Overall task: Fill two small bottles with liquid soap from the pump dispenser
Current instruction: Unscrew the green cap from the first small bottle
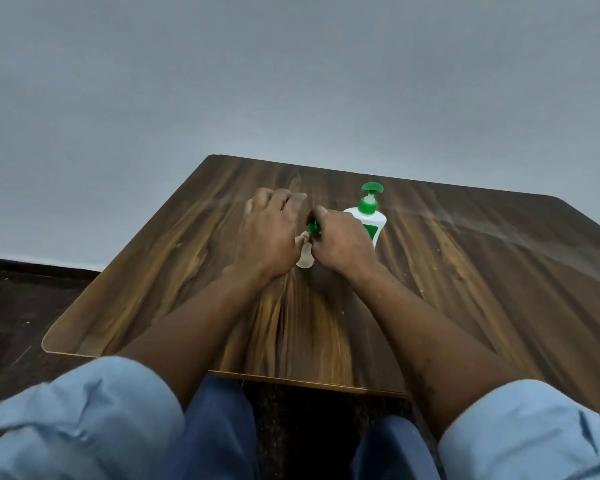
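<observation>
1. The small bottle (305, 259) stands upright on the bench (465, 289), just left of the frame's centre and between the two hands. The pump dispenser (369, 221) stands just behind and to its right, partly hidden by the right hand.
2. The right grip (340, 242) is clenched round the green cap (313, 229) on top of the small bottle.
3. The left grip (269, 233) has its fingers stretched forward, and its thumb lies against the bottle's neck. Whether it truly pinches the bottle I cannot tell.
4. The step in hand looks like turning the cap. The bottle is too blurred to show any soap, so I cannot tell whether it is being opened or closed.
5. Only one small bottle is in sight.
6. If the cap is coming off, the next move calls for setting it aside. The open neck then goes under the pump's spout, with one hand steadying the light bottle so it does not tip while the other presses.
</observation>
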`<state>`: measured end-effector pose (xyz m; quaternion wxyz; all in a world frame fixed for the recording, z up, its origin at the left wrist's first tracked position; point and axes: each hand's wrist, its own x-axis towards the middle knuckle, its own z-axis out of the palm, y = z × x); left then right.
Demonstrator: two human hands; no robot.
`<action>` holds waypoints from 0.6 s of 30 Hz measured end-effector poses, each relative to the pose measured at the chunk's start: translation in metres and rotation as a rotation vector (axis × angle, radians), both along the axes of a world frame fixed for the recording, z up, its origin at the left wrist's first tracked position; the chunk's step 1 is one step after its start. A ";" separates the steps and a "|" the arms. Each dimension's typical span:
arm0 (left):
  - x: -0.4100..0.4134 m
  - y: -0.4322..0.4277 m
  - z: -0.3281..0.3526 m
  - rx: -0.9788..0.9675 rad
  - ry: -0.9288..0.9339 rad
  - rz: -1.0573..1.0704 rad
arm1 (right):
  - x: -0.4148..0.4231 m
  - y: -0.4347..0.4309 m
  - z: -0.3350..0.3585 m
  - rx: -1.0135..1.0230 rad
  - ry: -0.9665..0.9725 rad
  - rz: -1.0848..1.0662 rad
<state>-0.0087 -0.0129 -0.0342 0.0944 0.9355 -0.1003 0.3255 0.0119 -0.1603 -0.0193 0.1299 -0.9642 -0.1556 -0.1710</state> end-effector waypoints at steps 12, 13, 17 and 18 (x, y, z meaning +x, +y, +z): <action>-0.007 -0.028 -0.049 -0.513 0.405 -0.200 | -0.017 -0.023 -0.027 0.383 0.049 0.135; -0.005 -0.028 -0.051 -0.515 0.402 -0.205 | -0.016 -0.023 -0.030 0.428 0.028 0.127; -0.001 -0.028 -0.052 -0.520 0.391 -0.241 | -0.010 -0.023 -0.039 0.579 -0.001 0.112; 0.000 -0.028 -0.053 -0.519 0.383 -0.251 | -0.009 -0.023 -0.039 0.612 0.003 0.119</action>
